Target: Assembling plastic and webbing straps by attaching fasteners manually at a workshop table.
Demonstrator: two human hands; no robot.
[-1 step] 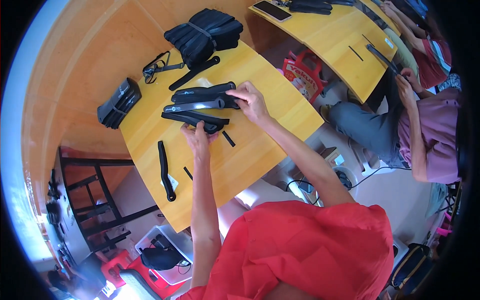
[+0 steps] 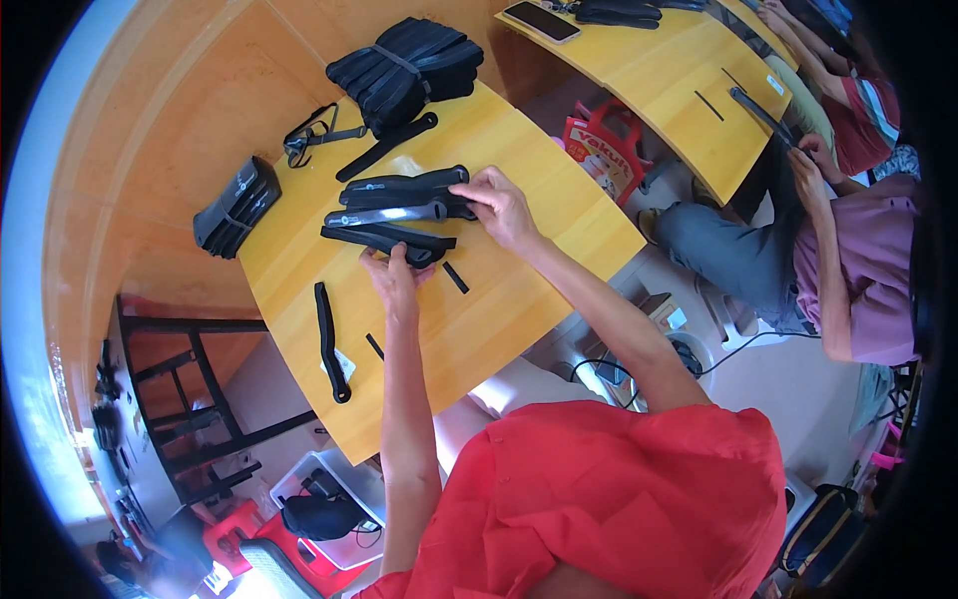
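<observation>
Several flat black straps (image 2: 384, 238) lie side by side on the yellow table, some bearing pale print. A glossier strap (image 2: 389, 215) with a rounded, holed end rests across the middle of them. My left hand (image 2: 397, 278) grips the near edge of the group, thumb on top and fingers partly hidden beneath. At the right end, my right hand (image 2: 499, 207) pinches the far straps between thumb and fingers. Just right of my left hand is a short black strip (image 2: 455, 277) on the tabletop.
A large banded bundle of black straps (image 2: 399, 70) sits at the table's far edge, a smaller banded bundle (image 2: 237, 208) at the left. Single straps lie near the bundle (image 2: 387, 147) and front left (image 2: 330, 339). At right, a co-worker (image 2: 848, 250) handles a strap beside another table (image 2: 679, 110).
</observation>
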